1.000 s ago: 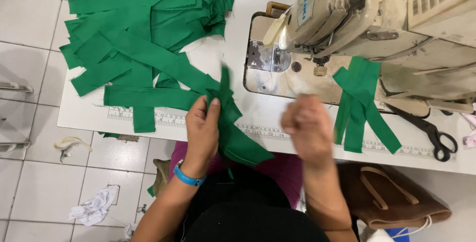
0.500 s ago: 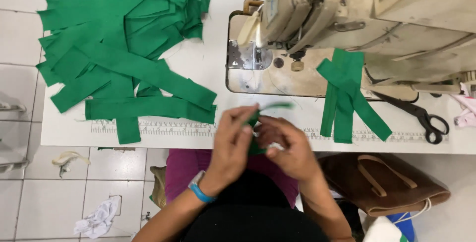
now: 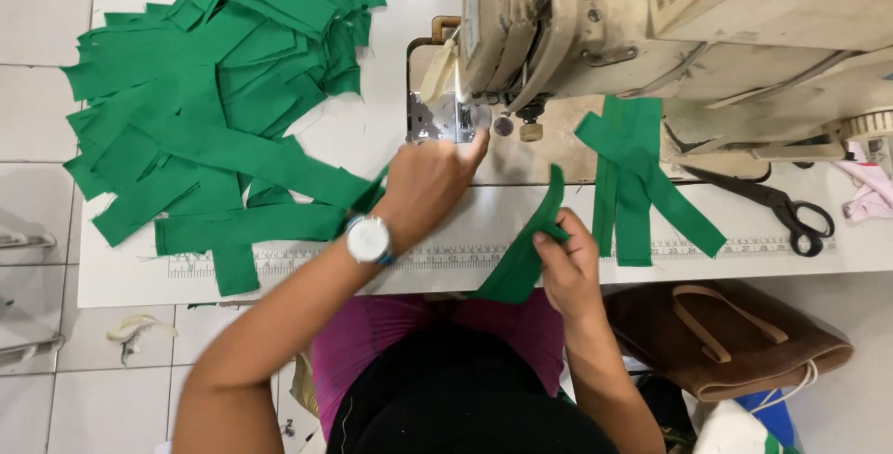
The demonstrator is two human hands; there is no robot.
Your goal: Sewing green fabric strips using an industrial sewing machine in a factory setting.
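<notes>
Green fabric strip (image 3: 530, 254) pinched in right hand (image 3: 569, 263), left hand (image 3: 430, 184) reaching the sewing machine's needle plate (image 3: 446, 122), its grip unclear, fingertips hidden.

A white table (image 3: 372, 138) is seen from above, with a printed ruler strip (image 3: 279, 263) fixed along its near edge. A large loose pile of green fabric strips (image 3: 214, 110) is spread over the left part of the top. A cream sewing machine (image 3: 651, 26) is mounted at the right. A small bundle of green strips (image 3: 637, 175) is laid just in front of the machine, hanging towards the near edge. Black scissors (image 3: 772, 203) are laid to the right of that bundle. A piece of pink cloth (image 3: 870, 193) is partly seen at the far right edge.
</notes>
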